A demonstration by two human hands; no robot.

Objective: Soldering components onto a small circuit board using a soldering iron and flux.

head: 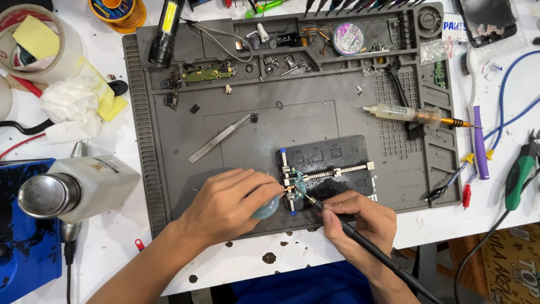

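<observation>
A small green circuit board [296, 184] is clamped in a black holder [332, 163] on the grey work mat [236, 141]. My right hand [360, 222] grips a black soldering iron [360, 239] like a pen, its tip touching the board. My left hand [230, 205] rests on the mat just left of the board, fingers pinched at the board's edge on something thin that I cannot make out, and a pale rounded object [267, 209] shows under the palm.
Steel tweezers [219, 138] lie on the mat's middle. A flux syringe [408, 114] and a purple-handled brush [477, 135] lie to the right, green pliers [520, 174] at far right. A hot-air nozzle [48, 194] stands at left, tape roll [34, 42] and tissue at upper left.
</observation>
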